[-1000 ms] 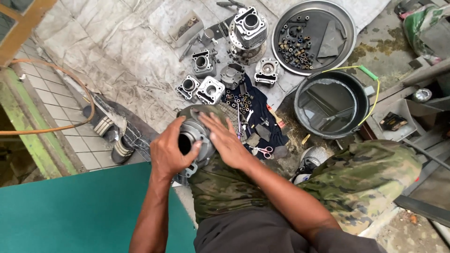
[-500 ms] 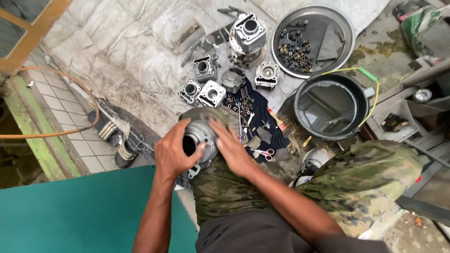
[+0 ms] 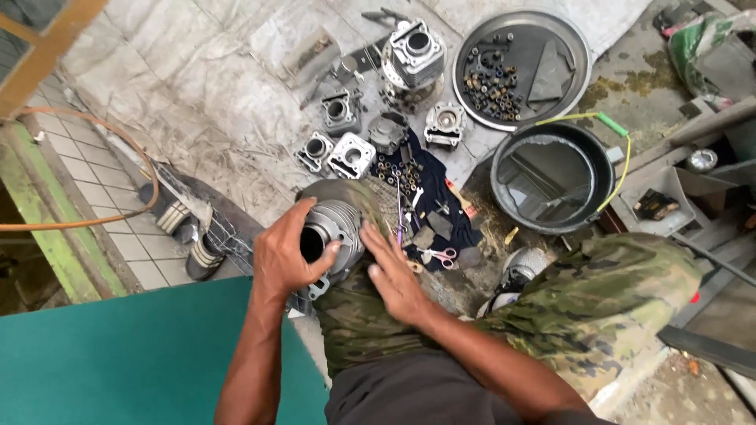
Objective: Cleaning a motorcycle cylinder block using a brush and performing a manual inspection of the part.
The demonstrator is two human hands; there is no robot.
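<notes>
A grey finned engine cylinder (image 3: 340, 228) rests on my knee, its bore facing up. My left hand (image 3: 285, 256) grips it from the left, thumb at the edge of the bore. My right hand (image 3: 396, 277) lies flat against its right side, fingers together and pressed on my camouflage trouser leg (image 3: 370, 323). Small tools and bolts lie on a dark cloth (image 3: 429, 208) just beyond the cylinder.
Several more cylinders and heads (image 3: 350, 155) sit on a pale tarpaulin (image 3: 197, 86) ahead. A round metal tray (image 3: 520, 67) with nuts and a black basin of liquid (image 3: 551, 177) stand at the right. Sandals (image 3: 189, 228), an orange hose (image 3: 118, 216) and a green mat (image 3: 118, 354) lie at the left.
My right hand has slid off the top of the cylinder to its right side, uncovering the fins and bore. My left hand keeps its hold.
</notes>
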